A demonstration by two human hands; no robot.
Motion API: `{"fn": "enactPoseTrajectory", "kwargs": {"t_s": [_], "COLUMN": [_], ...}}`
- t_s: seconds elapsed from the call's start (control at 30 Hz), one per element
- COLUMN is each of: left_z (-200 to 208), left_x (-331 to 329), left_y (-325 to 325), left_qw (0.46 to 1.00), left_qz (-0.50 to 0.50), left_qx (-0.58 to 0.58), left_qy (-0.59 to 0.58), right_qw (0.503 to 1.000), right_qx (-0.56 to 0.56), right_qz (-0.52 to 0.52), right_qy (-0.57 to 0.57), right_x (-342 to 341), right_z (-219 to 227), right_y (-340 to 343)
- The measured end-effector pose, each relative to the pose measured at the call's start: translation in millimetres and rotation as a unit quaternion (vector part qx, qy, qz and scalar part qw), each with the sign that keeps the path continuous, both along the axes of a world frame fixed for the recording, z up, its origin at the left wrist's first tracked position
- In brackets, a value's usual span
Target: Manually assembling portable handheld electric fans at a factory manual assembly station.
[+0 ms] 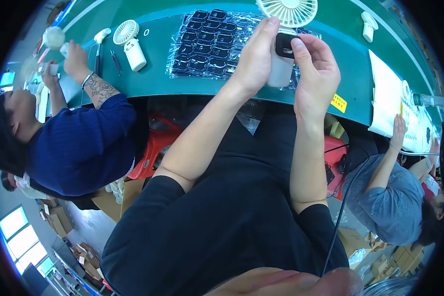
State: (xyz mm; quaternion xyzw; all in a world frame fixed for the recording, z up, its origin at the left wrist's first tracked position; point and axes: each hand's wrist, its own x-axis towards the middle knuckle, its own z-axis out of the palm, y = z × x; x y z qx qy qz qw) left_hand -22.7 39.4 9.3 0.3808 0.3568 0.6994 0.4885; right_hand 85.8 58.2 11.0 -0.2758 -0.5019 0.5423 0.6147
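Note:
A cream handheld fan (pixel 279 73) is upright above the green table, its round grille at the top edge of the picture. My left hand (pixel 255 59) is closed around its left side, fingers mostly hidden behind. My right hand (pixel 318 71) pinches a small black plastic piece (pixel 284 46) between thumb and fingers. That piece lies against the upper part of the fan's handle; whether it is fastened there I cannot tell. Behind my hands, rows of similar black pieces (pixel 201 47) lie on clear plastic wrap.
Another cream fan (pixel 134 55), a hammer (pixel 98 52) and tweezers (pixel 116 63) lie to the left. A third fan (pixel 368 27) stands far right. Co-workers sit on both sides; the left one (pixel 84 143) holds a fan. White sheeting (pixel 385 93) covers the table's right part.

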Motion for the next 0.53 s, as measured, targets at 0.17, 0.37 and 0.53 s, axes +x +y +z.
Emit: {"fn": "enactPoseTrajectory", "kwargs": {"t_s": [0.17, 0.37, 0.53], "left_z": [-10.9, -3.9, -7.6], "left_x": [2.0, 4.7, 7.2], "left_y": [-1.0, -14.5, -14.0], "left_qw": [0.998, 0.995, 0.993], "left_qz": [-0.035, -0.016, -0.045], "left_qx": [0.036, 0.042, 0.093], "left_qy": [-0.03, 0.085, 0.053], "right_qw": [0.999, 0.998, 0.997], "right_qx": [0.026, 0.039, 0.062], "right_qz": [-0.036, -0.042, -0.034], "right_qy": [-0.027, -0.028, 0.011], "right_x": [-1.9, 0.9, 2.8], "right_z": [-5.5, -11.0, -11.4], "right_y": [0.1, -2.8, -3.0]}}
